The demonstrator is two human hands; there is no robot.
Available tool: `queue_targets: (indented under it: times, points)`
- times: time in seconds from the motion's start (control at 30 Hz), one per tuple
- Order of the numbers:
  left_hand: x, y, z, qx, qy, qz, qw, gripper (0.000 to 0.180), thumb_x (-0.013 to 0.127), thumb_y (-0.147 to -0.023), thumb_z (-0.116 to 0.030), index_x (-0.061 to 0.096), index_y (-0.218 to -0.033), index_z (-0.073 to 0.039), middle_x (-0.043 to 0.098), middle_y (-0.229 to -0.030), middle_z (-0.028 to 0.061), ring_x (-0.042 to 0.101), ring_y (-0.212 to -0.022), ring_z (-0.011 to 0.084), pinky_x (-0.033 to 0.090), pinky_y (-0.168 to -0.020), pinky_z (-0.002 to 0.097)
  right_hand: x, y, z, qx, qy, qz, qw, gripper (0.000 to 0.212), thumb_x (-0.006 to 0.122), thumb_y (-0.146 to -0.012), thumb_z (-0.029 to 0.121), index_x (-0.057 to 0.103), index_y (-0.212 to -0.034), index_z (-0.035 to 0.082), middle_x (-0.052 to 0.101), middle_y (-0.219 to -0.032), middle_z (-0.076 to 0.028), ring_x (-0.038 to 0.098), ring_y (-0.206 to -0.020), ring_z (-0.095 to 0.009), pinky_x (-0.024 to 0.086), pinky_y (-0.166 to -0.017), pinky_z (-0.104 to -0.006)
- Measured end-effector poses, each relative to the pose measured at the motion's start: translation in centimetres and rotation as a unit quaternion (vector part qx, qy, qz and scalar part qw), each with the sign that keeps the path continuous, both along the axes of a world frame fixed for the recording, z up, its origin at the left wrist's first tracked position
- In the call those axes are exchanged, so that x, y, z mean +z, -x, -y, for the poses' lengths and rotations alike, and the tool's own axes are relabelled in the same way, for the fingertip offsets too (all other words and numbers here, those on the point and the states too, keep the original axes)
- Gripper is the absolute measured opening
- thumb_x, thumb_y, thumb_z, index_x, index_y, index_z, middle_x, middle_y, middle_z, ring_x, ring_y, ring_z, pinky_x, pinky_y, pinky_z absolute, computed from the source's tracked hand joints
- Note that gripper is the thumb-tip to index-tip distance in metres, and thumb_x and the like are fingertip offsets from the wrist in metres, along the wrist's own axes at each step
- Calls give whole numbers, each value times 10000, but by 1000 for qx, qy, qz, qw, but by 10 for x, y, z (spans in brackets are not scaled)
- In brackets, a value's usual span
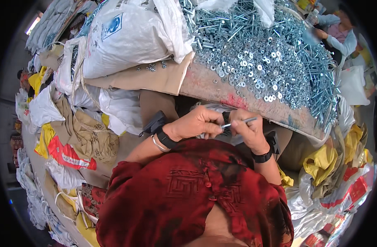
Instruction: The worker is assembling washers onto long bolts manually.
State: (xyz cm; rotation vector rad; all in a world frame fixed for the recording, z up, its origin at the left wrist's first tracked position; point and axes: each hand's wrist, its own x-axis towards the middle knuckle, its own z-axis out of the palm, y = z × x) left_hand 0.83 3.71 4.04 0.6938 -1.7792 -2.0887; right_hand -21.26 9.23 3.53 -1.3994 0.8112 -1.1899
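In front of my chest, my left hand (196, 123) and my right hand (248, 131) meet at a slim silvery bolt (250, 120). The fingers of my right hand are wrapped round its shank. At the other end of it, my left thumb and fingers pinch the tip; whether a washer or nut sits there is hidden by the fingers. Just beyond both hands is the worktable (205, 84), bearing a spread of loose flat washers (254, 74) and a heap of long metal bolts (320, 82).
A full white woven sack (131, 39) rests on a cardboard sheet (155, 78) at the table's left. Brown cloth sacking (89, 138) and a red bag (69, 154) lie to my left. Yellow bags (322, 164) are on the right. Another person (339, 35) sits at far right.
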Motion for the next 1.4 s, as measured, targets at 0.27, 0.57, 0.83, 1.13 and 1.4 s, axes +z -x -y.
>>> queue_targets:
  times: [0.27,0.57,0.83,1.13,1.4]
  points:
    - [5,-2,77,226,517,213,797,164,607,-891,-157,640,-956,-10,630,-970,179,628,-864,370,494,-752,432,7,23,17,-63,126,-354,925,289,701,-886,249,610,-1063,39,658,-834,-185,652,-767,-378,497,-640,-413]
    - [-8,57,187,236,693,404,549,178,596,-814,-45,592,-992,-40,552,-1010,181,665,-782,352,556,-655,441,-45,54,26,-359,310,-350,807,160,677,-818,-19,590,-937,44,529,-717,-127,559,-613,-330,429,-531,-414]
    - [-16,58,211,168,725,369,557,241,561,-827,-3,564,-1065,-37,530,-967,190,673,-710,327,559,-601,433,-45,55,31,-369,304,-339,811,151,673,-823,-26,581,-923,40,536,-719,-126,563,-613,-330,434,-535,-418]
    - [-20,58,230,135,715,368,579,289,541,-821,-19,578,-1095,-100,554,-944,230,665,-685,368,540,-596,478,-45,58,36,-359,256,-320,839,115,657,-850,-2,581,-923,44,547,-739,-127,582,-636,-337,442,-542,-417]
    - [-19,50,223,89,719,361,587,210,559,-818,-39,577,-1027,-51,558,-925,242,673,-705,373,553,-600,451,-41,50,32,-370,258,-359,818,115,658,-848,-5,582,-916,49,547,-740,-130,579,-628,-335,445,-541,-417]
